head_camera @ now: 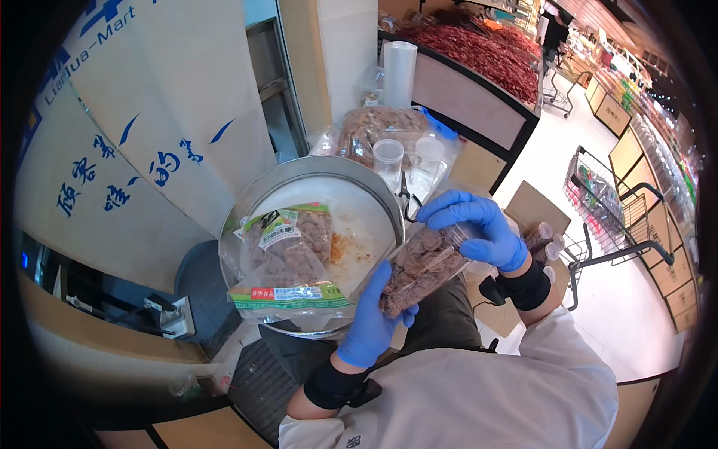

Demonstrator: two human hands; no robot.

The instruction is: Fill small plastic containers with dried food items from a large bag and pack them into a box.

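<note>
Both of my hands wear blue gloves and hold one clear plastic jar [423, 269] packed with brown dried food pieces, tilted over my lap. My left hand [373, 317] grips its lower end. Around the upper end, at the lid side, my right hand [477, 230] is closed. To the left, a large round metal pan [314, 163] carries an opened printed plastic bag [291, 247] of similar brown pieces, and orange-brown crumbs [342, 247] lie on its pale bottom. Black-handled scissors [405, 193] rest beyond the pan's right rim, near two clear empty jars [388, 157].
A big clear bag of brown pieces [381, 126] and a plastic roll [399, 73] stand behind the pan. Filled jars [541, 238] sit by an open cardboard box [535, 210] at right. Shopping carts [603, 196] stand in the aisle; a person [555, 33] is far off.
</note>
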